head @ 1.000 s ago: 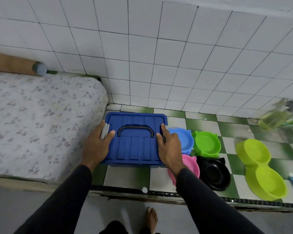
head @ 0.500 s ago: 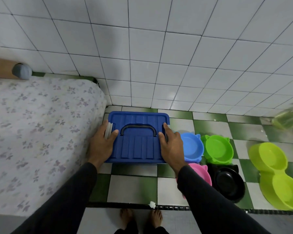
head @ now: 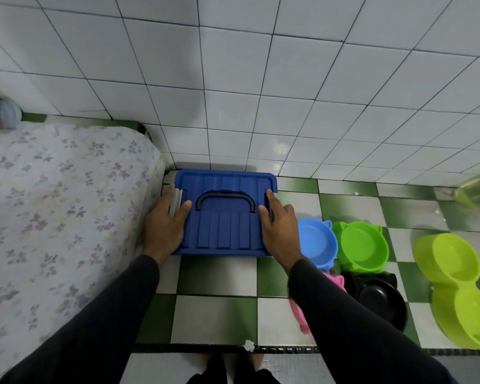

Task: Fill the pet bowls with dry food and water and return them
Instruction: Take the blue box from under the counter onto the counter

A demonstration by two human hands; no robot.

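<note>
At the far left a bed [head: 53,206] with a flowered sheet fills the side of the view, and a grey round end of something [head: 2,112] shows at its top corner against the tiled wall [head: 233,79]. Just beside the bed, on the green and white checked floor [head: 216,314], stands a blue box [head: 225,214] with a ribbed lid and a dark handle [head: 224,200] lying flat on top; its back edge is close to the wall.

The left hand [head: 165,227] rests on the box's left edge, fingers curled over a pale latch [head: 175,202], thumb laid on the lid: its grip holds the latch. The right hand [head: 280,228] lies on the box's right edge, fingers bent over the side where a dark latch partly shows; its grip is on that edge of the box. Both arms wear black sleeves.

Right of the box the pet bowls sit on the floor in a tight cluster: a blue bowl [head: 316,242] just beside the right hand, a green bowl [head: 362,245] touching it, a pink bowl [head: 336,284] largely hidden under the right sleeve, and a black bowl [head: 380,300] below the green one. All four look to hold nothing. Further right lies a yellow-green double bowl [head: 460,289], apart from the cluster. At the far right edge, near the wall, a blurred greenish bottle [head: 477,189] shows.
</note>
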